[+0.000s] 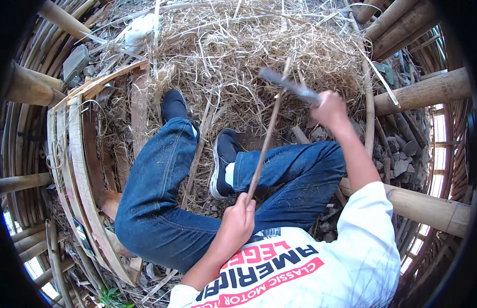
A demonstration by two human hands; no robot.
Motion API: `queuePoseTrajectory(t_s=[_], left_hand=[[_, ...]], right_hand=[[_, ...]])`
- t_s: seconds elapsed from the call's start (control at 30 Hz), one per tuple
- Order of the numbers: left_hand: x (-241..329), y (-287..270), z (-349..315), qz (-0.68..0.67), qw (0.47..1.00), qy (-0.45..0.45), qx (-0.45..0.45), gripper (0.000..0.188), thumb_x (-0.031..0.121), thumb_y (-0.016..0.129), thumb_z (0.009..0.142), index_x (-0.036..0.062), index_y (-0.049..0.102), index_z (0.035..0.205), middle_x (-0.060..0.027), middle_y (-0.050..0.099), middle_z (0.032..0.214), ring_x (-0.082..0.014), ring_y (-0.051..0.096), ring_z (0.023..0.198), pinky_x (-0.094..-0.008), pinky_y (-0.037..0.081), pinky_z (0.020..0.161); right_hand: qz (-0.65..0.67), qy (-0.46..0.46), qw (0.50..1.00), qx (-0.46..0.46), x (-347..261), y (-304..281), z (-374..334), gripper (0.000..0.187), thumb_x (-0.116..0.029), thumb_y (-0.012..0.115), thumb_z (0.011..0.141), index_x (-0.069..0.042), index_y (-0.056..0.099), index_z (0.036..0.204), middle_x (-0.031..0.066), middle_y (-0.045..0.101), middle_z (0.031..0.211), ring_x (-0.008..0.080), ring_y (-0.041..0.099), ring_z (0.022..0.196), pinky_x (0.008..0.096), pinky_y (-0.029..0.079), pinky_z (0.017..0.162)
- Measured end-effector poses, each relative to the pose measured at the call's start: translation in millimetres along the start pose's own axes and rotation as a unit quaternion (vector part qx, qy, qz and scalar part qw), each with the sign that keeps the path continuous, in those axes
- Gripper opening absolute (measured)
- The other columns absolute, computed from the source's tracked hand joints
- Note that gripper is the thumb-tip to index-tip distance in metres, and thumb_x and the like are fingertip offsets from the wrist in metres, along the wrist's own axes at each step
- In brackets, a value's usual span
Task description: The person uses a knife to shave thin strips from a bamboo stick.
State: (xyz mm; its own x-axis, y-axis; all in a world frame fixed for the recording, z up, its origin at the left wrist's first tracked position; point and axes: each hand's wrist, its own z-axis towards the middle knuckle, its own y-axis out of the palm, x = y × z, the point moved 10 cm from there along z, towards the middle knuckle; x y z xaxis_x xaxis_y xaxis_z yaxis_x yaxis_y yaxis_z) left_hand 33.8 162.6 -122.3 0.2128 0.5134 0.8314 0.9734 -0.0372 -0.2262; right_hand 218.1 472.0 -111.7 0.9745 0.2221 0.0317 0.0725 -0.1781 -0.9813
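Straw heap [238,56]: 1 stick [266,138], 1 blade [290,86]

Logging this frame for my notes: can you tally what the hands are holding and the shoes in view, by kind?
Thin bamboo strip, in the left hand: 1
Knife, blurred, in the right hand: 1
Black shoes: 2
Total: 4
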Motion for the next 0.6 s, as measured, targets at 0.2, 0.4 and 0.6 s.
queuePoseTrajectory(t_s=[0.2,0.4,0.6], left_hand=[[22.4,5.9,-15.3,-0.072,0.994,0.012,-0.081,0.016,0.014,0.044,0.098,-0.0014,0.049,0.095,-0.0188,0.049,0.063,-0.0222,0.051,0.056,-0.0375,0.042,0.057],[-17.4,-1.6,8.6,-0.183,0.982,-0.025,-0.039,0.023,0.019,0.049,0.099,0.0008,0.049,0.086,-0.0058,0.048,0.061,-0.0134,0.046,0.055,-0.0320,0.038,0.052],[-39.5,19.9,13.8,-0.297,0.946,-0.093,-0.090,0.024,0.021,0.050,0.099,0.0030,0.050,0.082,0.0058,0.042,0.064,-0.0044,0.039,0.057,-0.0259,0.033,0.051]], right_hand=[[0.021,0.171,0.983,0.060,113.0,-45.8,38.3,0.033,-0.021,0.061,0.074,0.006,0.069,0.090,0.0309,0.066,0.092,0.0407,0.066,0.092,0.0473,0.053,0.081],[0.173,0.074,0.975,0.116,124.9,-42.7,-5.3,0.032,-0.026,0.067,0.077,0.006,0.066,0.081,0.0232,0.066,0.074,0.0334,0.069,0.070,0.0432,0.051,0.066],[0.415,0.065,0.907,0.009,43.9,2.9,-65.1,0.029,-0.028,0.072,0.079,0.000,0.067,0.076,0.0056,0.062,0.062,0.0165,0.060,0.058,0.0344,0.048,0.057]])
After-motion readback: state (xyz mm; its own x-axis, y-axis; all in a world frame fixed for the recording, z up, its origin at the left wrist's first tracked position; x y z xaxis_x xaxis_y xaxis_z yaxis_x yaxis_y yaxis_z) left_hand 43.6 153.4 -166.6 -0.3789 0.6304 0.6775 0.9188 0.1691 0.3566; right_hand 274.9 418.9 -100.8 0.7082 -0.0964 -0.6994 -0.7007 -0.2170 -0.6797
